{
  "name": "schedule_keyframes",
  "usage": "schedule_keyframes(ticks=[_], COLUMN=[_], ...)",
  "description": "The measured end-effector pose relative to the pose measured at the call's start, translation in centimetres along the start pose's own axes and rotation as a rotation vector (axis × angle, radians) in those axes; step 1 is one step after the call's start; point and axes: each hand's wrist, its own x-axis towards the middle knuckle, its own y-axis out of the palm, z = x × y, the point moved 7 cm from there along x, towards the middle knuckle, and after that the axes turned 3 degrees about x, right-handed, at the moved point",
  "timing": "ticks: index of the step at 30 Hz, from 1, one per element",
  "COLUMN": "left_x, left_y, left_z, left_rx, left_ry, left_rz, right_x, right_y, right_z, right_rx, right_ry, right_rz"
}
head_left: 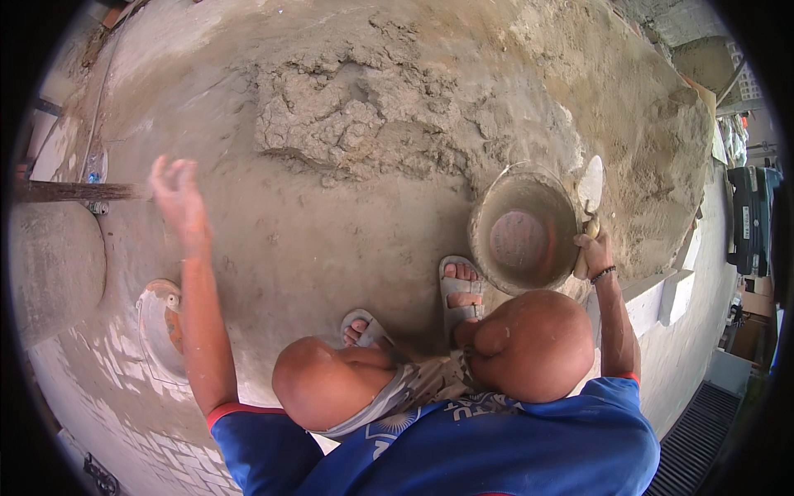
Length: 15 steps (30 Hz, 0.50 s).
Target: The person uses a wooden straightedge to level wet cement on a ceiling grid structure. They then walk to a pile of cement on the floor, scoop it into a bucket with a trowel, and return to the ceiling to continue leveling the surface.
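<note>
My right hand is closed around the wooden handle of a trowel, its pale blade pointing away from me. Against that hand stands a mortar-crusted bucket, its wire handle resting on the far rim; inside, the bottom looks greyish pink. My left hand is raised at the left, slightly blurred, fingers apart and holding nothing I can see. Close beside it is the end of a dark wooden bar; I cannot tell whether they touch. Beyond the bucket, a rough heap of wet grey mortar spreads over the ground.
Left of my forearm sits a pale container with an orange-brown item at its edge. A large grey rounded drum stands farther left. White blocks lie at the right, with a dark vehicle beyond. My sandalled feet are between heap and knees.
</note>
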Motion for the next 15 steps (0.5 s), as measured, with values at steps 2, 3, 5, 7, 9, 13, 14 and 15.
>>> schedule_keyframes(ticks=[2, 3, 5, 7, 9, 13, 14, 15], left_x=[-8.5, -12.9, -19.2, -22.2, -22.7, -20.0, -19.9, -19.8], left_y=[10.1, 13.3, 16.9, 17.9, 16.1, 8.8, 6.7, 4.7], left_z=[0.3, 0.5, 0.0, 0.0, 0.3, -1.0, -1.0, -1.5], left_rx=[-0.099, -0.121, -0.148, -0.128, -0.443, -1.039, -0.998, -0.999], left_ry=[-0.213, -0.345, -0.409, -0.437, -0.605, -0.545, -0.578, -0.574], left_rz=[0.591, 0.753, 0.98, 1.001, 0.858, 0.48, 0.409, 0.362], right_x=[0.2, 0.0, -1.0, -2.4, -3.3, -4.8, -5.1, -4.8], right_y=[3.0, 4.8, 8.5, 11.6, 15.2, 23.3, 25.1, 26.3], right_z=[5.9, 9.1, 14.6, 19.0, 21.1, 21.2, 20.9, 21.0], right_rx=[-0.15, -0.194, -0.225, -0.181, -0.089, -0.189, -0.204, -0.357], right_ry=[-0.153, -0.244, -0.363, -0.474, -0.496, -0.556, -0.575, -0.662], right_rz=[0.083, 0.129, 0.233, 0.356, 0.441, 0.583, 0.66, 0.6])
